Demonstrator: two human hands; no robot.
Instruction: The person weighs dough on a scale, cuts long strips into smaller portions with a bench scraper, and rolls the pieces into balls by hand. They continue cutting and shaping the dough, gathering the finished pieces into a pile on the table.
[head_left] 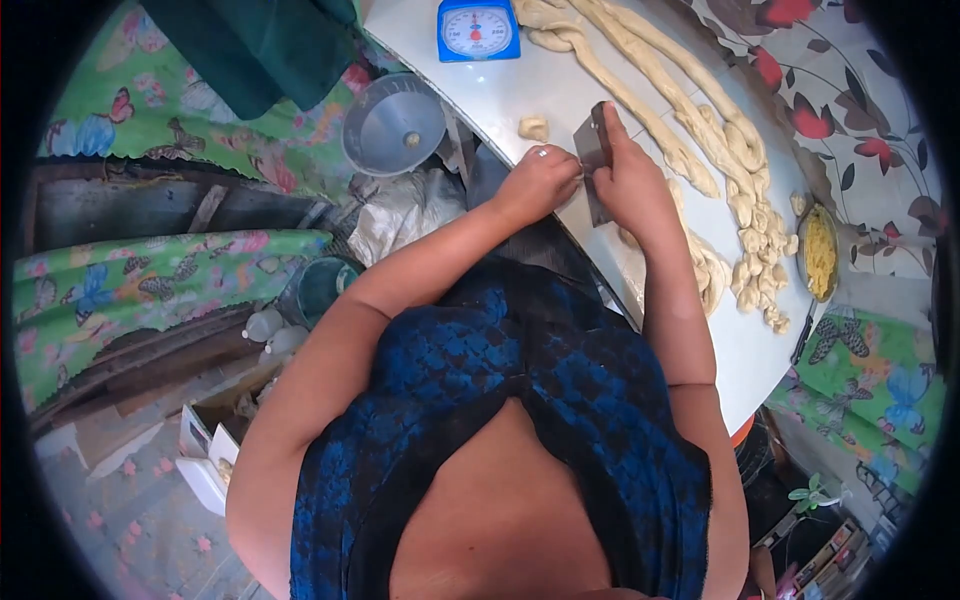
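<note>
My right hand (630,180) grips a flat metal dough cutter (592,150) by its dark upper edge, with the index finger laid along it. Close to the blade's left side is my left hand (541,183), its fingers curled together; whatever they hold is hidden. A small cut piece of dough (534,128) lies just beyond my left hand. Long ropes of dough (650,115) stretch across the white table (745,345) to the right of the cutter. Many small dough pieces (760,255) are heaped at the ropes' near end.
A blue dial scale (478,32) stands at the table's far left. Beside the table edge is a grey basin (394,124). An oval dish of yellow food (820,253) sits at the right edge, near a dark handle (803,338). A green bucket (325,288) is lower left.
</note>
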